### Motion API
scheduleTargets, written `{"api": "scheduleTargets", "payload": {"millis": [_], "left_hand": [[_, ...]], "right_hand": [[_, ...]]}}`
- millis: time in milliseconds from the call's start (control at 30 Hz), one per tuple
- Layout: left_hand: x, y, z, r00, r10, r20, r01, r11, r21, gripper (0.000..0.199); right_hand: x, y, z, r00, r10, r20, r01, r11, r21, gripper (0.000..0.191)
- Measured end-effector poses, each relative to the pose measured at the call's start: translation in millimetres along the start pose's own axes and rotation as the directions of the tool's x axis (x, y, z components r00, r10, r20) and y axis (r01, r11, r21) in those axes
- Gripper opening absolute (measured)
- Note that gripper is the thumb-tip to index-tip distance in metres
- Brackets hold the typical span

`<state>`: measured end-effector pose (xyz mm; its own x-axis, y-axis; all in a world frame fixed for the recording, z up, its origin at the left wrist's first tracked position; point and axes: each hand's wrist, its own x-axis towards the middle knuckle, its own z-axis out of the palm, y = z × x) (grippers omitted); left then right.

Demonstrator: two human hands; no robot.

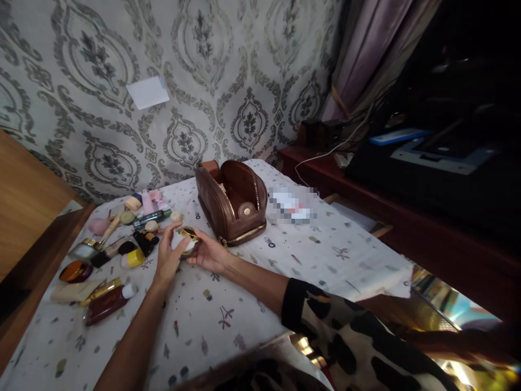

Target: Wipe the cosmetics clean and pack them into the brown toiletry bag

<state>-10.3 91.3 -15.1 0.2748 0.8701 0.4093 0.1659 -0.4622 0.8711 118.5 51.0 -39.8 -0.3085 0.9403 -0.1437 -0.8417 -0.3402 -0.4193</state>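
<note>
Over the table, in front of the bag, my left hand [167, 258] and my right hand [214, 256] are both closed around a small round gold-and-white cosmetic case [188, 233]. My fingers cover part of it, and I cannot tell exactly what kind it is. Just behind my right hand stands a brown leather cosmetic bag [209, 203], its top unzipped and gaping. To the left of my hands lie several cosmetics, among them a dark green tube [148, 219], a yellow-capped bottle [133, 259] and a dark red bottle [105, 305] with a white cap.
A white patterned cloth [285, 266] covers the table. Right of the bag lies a blurred-out white item [291, 205]. A dark red wooden cabinet [382, 212] borders the table on the right, with a white cable [337, 145] hanging down. Wooden furniture [32, 184] stands at the left.
</note>
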Motion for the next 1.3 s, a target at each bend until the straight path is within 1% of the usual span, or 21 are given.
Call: {"api": "scheduleTargets", "payload": {"millis": [133,200,300,400,467,500,567,633,667,767,867,933,1033,1100,1167,1233,1300], "left_hand": [[-4.8,9.4,5.0,0.996,0.021,-0.091,-0.019,1.0,0.025,0.043],[-6.0,11.0,5.4,0.994,0.006,-0.113,-0.006,1.0,-0.003,0.04],[-4.9,9.2,5.0,0.984,-0.072,-0.166,0.054,0.993,-0.108,0.036],[-1.4,6.5,5.9,0.957,-0.189,-0.221,0.13,0.958,-0.257,0.034],[0.2,5.9,6.9,0.944,-0.267,-0.193,0.185,0.914,-0.36,0.037],[0.4,6.0,7.0,0.944,-0.298,-0.144,0.22,0.889,-0.4,0.04],[-0.2,6.3,5.3,0.947,-0.32,-0.001,0.289,0.856,-0.428,0.047],[-1.2,6.4,1.0,0.951,-0.276,0.139,0.309,0.872,-0.379,0.053],[-1.5,6.4,-1.8,0.952,-0.237,0.192,0.291,0.895,-0.339,0.055],[-1.0,7.0,-9.1,0.953,-0.128,0.275,0.191,0.957,-0.216,0.06],[-0.5,9.6,-9.9,0.94,-0.133,0.314,0.179,0.977,-0.12,0.064],[-0.9,11.4,-7.2,0.95,-0.136,0.28,0.161,0.985,-0.067,0.065],[-1.9,11.8,-3.2,0.981,-0.087,0.173,0.086,0.996,0.016,0.065],[-2.3,10.3,-2.3,0.994,-0.04,0.1,0.029,0.993,0.113,0.065],[-2.5,8.1,-2.4,0.999,0.013,0.047,-0.024,0.971,0.236,0.066],[-2.9,5.8,-2.7,0.998,0.048,0.029,-0.055,0.946,0.318,0.066],[-3.6,4.0,-2.6,0.998,0.057,0.037,-0.066,0.945,0.321,0.063]], "right_hand": [[-1.4,4.2,3.8,0.996,-0.043,-0.077,0.044,0.999,0.01,0.033],[-2.6,5.6,5.0,0.994,-0.069,-0.086,0.07,0.997,0.011,0.034],[-3.0,5.8,4.3,0.996,-0.065,-0.057,0.063,0.998,-0.021,0.035],[-2.7,4.5,2.3,0.999,-0.034,-0.035,0.032,0.998,-0.059,0.034],[-2.6,3.5,1.5,0.999,-0.014,-0.031,0.012,0.998,-0.057,0.034],[-2.6,3.0,1.4,1.0,-0.009,-0.03,0.007,0.999,-0.047,0.034],[-2.5,2.1,1.5,0.999,-0.012,-0.034,0.011,1.0,-0.015,0.034],[-2.0,1.2,2.0,0.999,-0.021,-0.05,0.022,0.999,0.026,0.035],[-1.7,0.8,2.4,0.998,-0.024,-0.061,0.027,0.999,0.042,0.036],[-1.0,-0.4,4.7,0.996,-0.026,-0.09,0.031,0.998,0.05,0.042],[-1.7,-1.3,8.2,0.993,-0.013,-0.119,0.017,0.999,0.036,0.047],[-2.7,-1.6,10.0,0.991,-0.005,-0.134,0.01,0.999,0.042,0.048],[-4.4,-1.0,11.2,0.99,0.0,-0.141,0.006,0.999,0.039,0.047],[-5.7,-0.2,11.5,0.992,0.017,-0.128,-0.015,1.0,0.011,0.045],[-7.1,0.5,11.8,0.993,0.03,-0.11,-0.032,0.999,-0.021,0.041],[-8.2,0.8,11.8,0.995,0.026,-0.098,-0.03,0.999,-0.038,0.035],[-8.3,0.7,11.2,0.995,0.02,-0.096,-0.023,0.999,-0.038,0.031]]}}
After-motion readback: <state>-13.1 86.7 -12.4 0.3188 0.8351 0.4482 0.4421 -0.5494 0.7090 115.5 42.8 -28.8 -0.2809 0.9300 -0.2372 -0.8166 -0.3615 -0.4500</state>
